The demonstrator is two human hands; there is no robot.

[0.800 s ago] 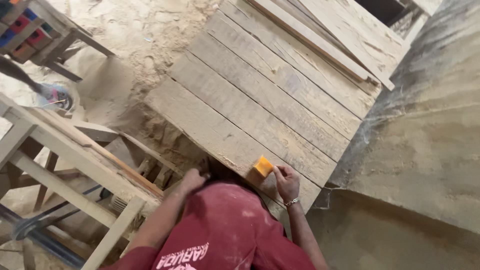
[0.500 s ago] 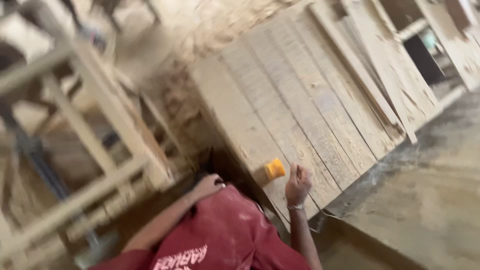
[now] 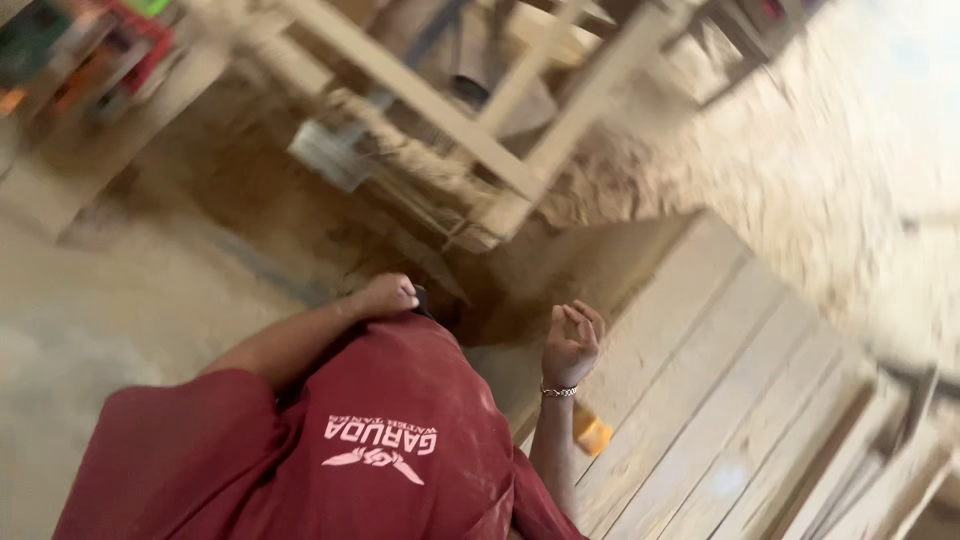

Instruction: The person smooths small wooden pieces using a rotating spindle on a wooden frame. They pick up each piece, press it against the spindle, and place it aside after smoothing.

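At the far left, blurred shelves hold colourful boxes above a dusty, sawdust-covered floor. The person's left hand is curled into a loose fist against the dark red short-sleeved shirt, touching a small dark object that is too hidden to identify. Above it stands a pale wooden frame of crossed bars. The right hand, wearing a thin bracelet, is raised with fingers half open and holds nothing. Just below its forearm, a small orange-yellow block lies on the pale wooden plank panel, apart from both hands.
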